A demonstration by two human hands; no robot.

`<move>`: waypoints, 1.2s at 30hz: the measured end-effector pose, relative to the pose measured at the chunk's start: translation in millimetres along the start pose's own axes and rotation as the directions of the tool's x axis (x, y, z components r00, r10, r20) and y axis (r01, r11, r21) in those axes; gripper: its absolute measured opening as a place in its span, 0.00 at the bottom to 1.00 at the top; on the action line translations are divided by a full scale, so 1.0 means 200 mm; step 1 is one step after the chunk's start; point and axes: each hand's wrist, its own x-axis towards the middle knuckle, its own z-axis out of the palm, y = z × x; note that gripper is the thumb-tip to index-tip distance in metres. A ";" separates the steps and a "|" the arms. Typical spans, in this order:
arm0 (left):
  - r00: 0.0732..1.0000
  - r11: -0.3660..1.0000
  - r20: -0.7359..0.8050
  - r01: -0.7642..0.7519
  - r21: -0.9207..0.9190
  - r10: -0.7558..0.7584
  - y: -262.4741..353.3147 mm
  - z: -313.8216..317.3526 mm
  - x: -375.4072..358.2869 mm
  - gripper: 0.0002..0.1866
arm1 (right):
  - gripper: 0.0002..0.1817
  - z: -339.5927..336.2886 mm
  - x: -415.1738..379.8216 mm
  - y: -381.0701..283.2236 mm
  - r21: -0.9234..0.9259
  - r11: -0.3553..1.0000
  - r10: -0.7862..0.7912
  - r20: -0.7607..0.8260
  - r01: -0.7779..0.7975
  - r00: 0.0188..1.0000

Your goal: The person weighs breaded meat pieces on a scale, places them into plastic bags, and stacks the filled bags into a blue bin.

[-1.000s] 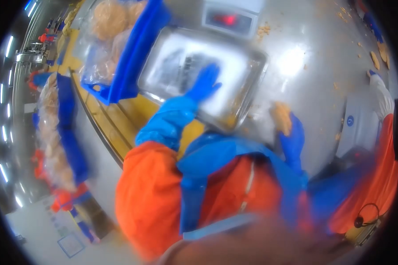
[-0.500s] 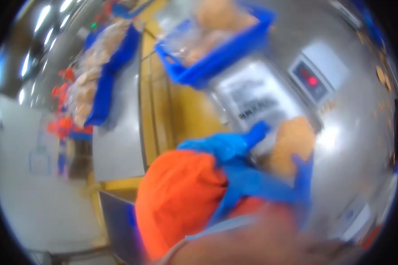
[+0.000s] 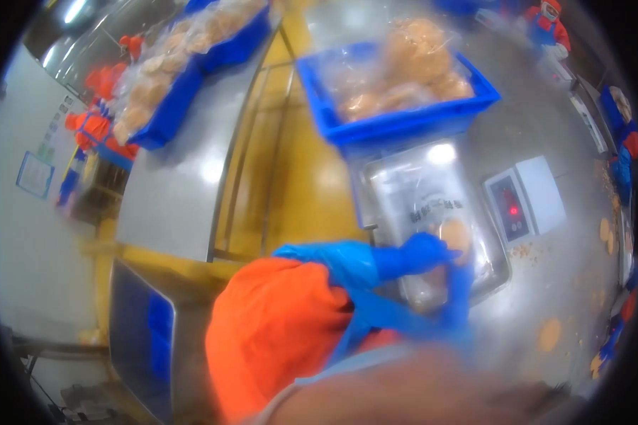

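My left hand (image 3: pixel 424 253), in a blue glove, is closed over the near part of a clear plastic bag (image 3: pixel 422 188) with black print. Its fingertips meet tan round flat pieces (image 3: pixel 454 236), and what it grips is hidden. My right hand (image 3: pixel 461 273), also blue-gloved and blurred, is wrapped round the near side of those pieces, just right of the left hand. The bag lies flat on a shallow metal tray (image 3: pixel 502 268). Part of the tan pieces is hidden behind the fingers.
A blue crate (image 3: pixel 411 120) of bagged tan rounds stands beyond the tray. To the right is a white scale (image 3: pixel 539 195) with a red light. Loose tan rounds (image 3: pixel 549 334) and crumbs lie on the metal table. More filled blue crates (image 3: pixel 169 113) stand left. Several people work farther off.
The view has swung, so the crates and scale sit differently. My left hand has come in from the bag to the tan pieces, meeting my right hand; less of the tan pieces shows.
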 end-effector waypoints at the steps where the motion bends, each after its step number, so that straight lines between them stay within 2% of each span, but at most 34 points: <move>1: 0.999 0.999 0.006 -0.034 0.013 0.034 -0.03 0.03 -0.02 0.18 | 0.30 -0.02 0.00 0.01 -0.164 0.986 -0.041 0.016 0.043 0.999; 2: 0.998 0.997 0.011 -0.065 0.034 0.065 -0.04 0.02 -0.04 0.19 | 0.30 -0.01 -0.02 -0.03 -0.322 0.943 -0.082 0.032 0.088 0.996; 3: 0.996 0.994 0.013 -0.094 0.054 0.093 -0.05 0.02 -0.05 0.20 | 0.30 -0.01 -0.04 -0.07 -0.017 0.997 0.070 0.058 -0.070 0.996; 4: 0.994 0.994 0.018 -0.104 0.045 0.104 -0.04 0.03 -0.05 0.20 | 0.30 0.02 -0.06 -0.13 0.214 0.956 0.176 0.133 -0.201 0.975; 6: 0.997 0.987 0.033 -0.058 -0.153 0.064 -0.01 0.02 -0.09 0.19 | 0.31 0.09 -0.09 -0.26 0.598 0.652 0.377 0.277 -0.466 0.884; 7: 0.998 0.975 0.040 -0.039 -0.217 0.049 0.01 0.01 -0.09 0.18 | 0.29 0.12 -0.03 -0.21 0.621 0.682 0.322 0.219 -0.386 0.921; 9: 0.983 0.922 0.019 -0.167 -0.350 0.185 0.12 -0.09 -0.06 0.18 | 0.26 0.17 0.04 -0.15 0.650 0.715 0.243 0.112 -0.256 0.964; 10: 0.983 0.925 0.013 -0.168 -0.341 0.183 0.14 -0.10 -0.05 0.18 | 0.25 0.19 0.04 -0.17 0.624 0.741 0.231 0.111 -0.249 0.966; 12: 0.993 0.766 0.040 -0.059 -0.640 0.109 0.21 -0.05 -0.07 0.19 | 0.22 0.20 0.02 -0.22 0.563 0.782 0.226 0.144 -0.268 0.963; 14: 0.994 0.729 0.046 0.104 -0.677 -0.099 0.17 0.13 -0.10 0.21 | 0.20 0.20 -0.04 -0.27 0.448 0.840 0.218 0.234 -0.305 0.947; 16: 0.991 0.855 0.074 -0.061 -0.514 0.115 0.19 -0.07 0.01 0.20 | 0.19 0.17 -0.10 -0.35 0.241 0.917 0.205 0.399 -0.318 0.894; 17: 0.993 0.806 0.041 -0.065 -0.588 0.110 0.06 0.04 0.00 0.18 | 0.18 0.15 -0.13 -0.39 0.111 0.950 0.199 0.504 -0.291 0.841; 18: 0.993 0.740 0.028 -0.067 -0.669 0.116 0.01 0.07 0.02 0.18 | 0.17 0.11 -0.15 -0.45 -0.008 0.972 0.192 0.598 -0.234 0.779; 19: 0.988 0.553 0.089 0.146 -0.820 -0.129 -0.01 0.13 0.01 0.17 | 0.17 0.05 -0.16 -0.50 -0.105 0.982 0.188 0.665 -0.159 0.723; 20: 0.911 0.283 0.247 0.345 -0.895 -0.330 0.00 0.09 0.04 0.17 | 0.16 -0.03 -0.16 -0.55 -0.166 0.983 0.174 0.696 -0.079 0.696; 21: 0.965 0.879 0.241 0.022 -0.476 0.106 -0.07 0.17 0.01 0.20 | 0.16 -0.14 -0.13 -0.60 -0.189 0.981 0.162 0.670 -0.045 0.724; 22: 0.990 0.895 0.011 -0.124 -0.429 0.142 -0.03 0.06 -0.01 0.20 | 0.17 -0.29 -0.09 -0.64 -0.164 0.985 0.138 0.615 -0.045 0.776; 24: 0.989 0.893 0.136 0.002 -0.451 0.067 -0.02 -0.02 0.00 0.20 | 0.20 -0.66 0.02 -0.67 -0.101 0.994 0.075 0.283 -0.048 0.956; 25: 0.981 0.879 0.163 -0.013 -0.476 0.102 0.01 -0.06 0.02 0.20 | 0.21 -0.85 0.11 -0.65 -0.093 0.995 0.031 0.073 -0.024 0.997; 26: 0.985 0.898 0.165 0.019 -0.440 0.060 0.04 -0.11 0.04 0.20 | 0.23 -1.03 0.21 -0.60 -0.117 0.993 -0.017 -0.123 0.003 0.992; 28: 0.987 0.918 0.162 0.047 -0.394 0.019 0.06 -0.11 0.00 0.21 | 0.27 -1.37 0.44 -0.39 -0.276 0.961 -0.112 -0.413 -0.007 0.904; 30: 0.981 0.969 0.183 -0.011 -0.247 0.058 0.03 -0.08 -0.02 0.21 | 0.30 -1.60 0.63 -0.16 -0.504 0.851 -0.190 -0.557 -0.147 0.808; 31: 0.978 0.980 0.193 -0.036 -0.195 0.074 0.02 -0.08 -0.02 0.21 | 0.32 -1.68 0.67 -0.08 -0.579 0.783 -0.216 -0.594 -0.227 0.775; 34: 0.968 0.972 0.247 0.006 -0.233 0.053 0.03 -0.11 -0.01 0.21 | 0.36 -1.84 0.66 0.02 -0.714 0.571 -0.286 -0.637 -0.407 0.716; 35: 0.956 0.986 0.293 0.024 -0.167 0.026 0.00 -0.07 -0.03 0.21 | 0.37 -1.89 0.65 0.10 -0.778 0.361 -0.411 -0.628 -0.515 0.661; 36: 0.951 0.992 0.308 0.044 -0.117 -0.006 -0.05 0.02 -0.08 0.21 | 0.38 -1.88 0.60 0.13 -0.762 0.309 -0.410 -0.647 -0.570 0.643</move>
